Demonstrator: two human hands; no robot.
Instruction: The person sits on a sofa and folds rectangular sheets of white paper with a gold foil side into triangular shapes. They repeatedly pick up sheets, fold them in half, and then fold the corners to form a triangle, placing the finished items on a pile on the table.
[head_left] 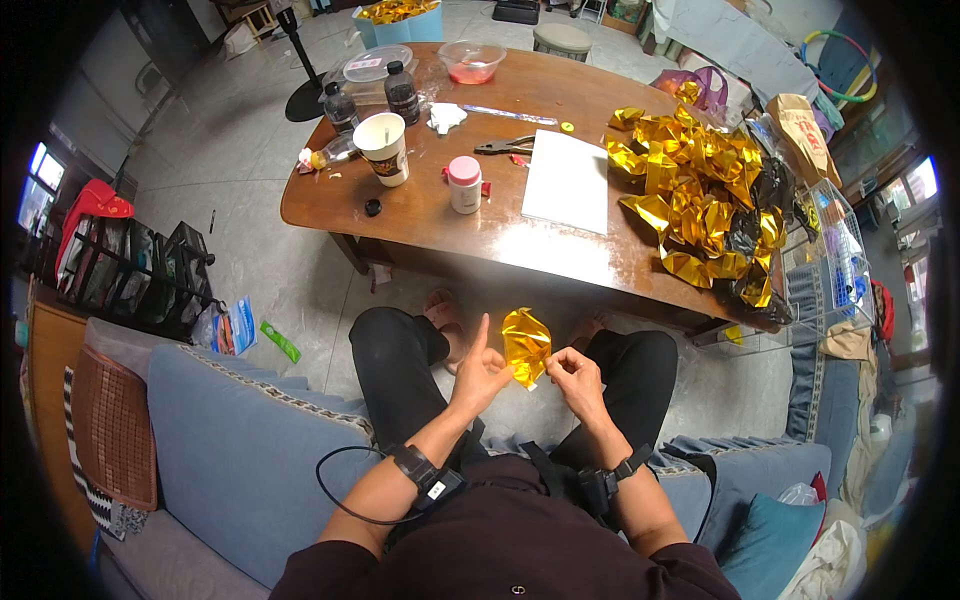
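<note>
A folded piece of shiny gold foil paper (526, 345) is held up between my hands, above the gap between my knees. My left hand (480, 375) pinches its lower left edge, with the index finger pointing up. At the lower right edge, my right hand (577, 380) grips it between thumb and bent fingers. A large heap of similar gold foil pieces (700, 200) lies on the right end of the wooden table (420, 240), partly over a black plastic bag (755, 235).
On the table stand a paper cup (382, 150), a pink-lidded white bottle (465, 185), dark bottles (402, 92), a clear bowl (472, 62), pliers (505, 146) and a white sheet stack (567, 180). A blue bin (400, 25) with gold pieces stands beyond. Blue sofa cushions (250, 450) flank me.
</note>
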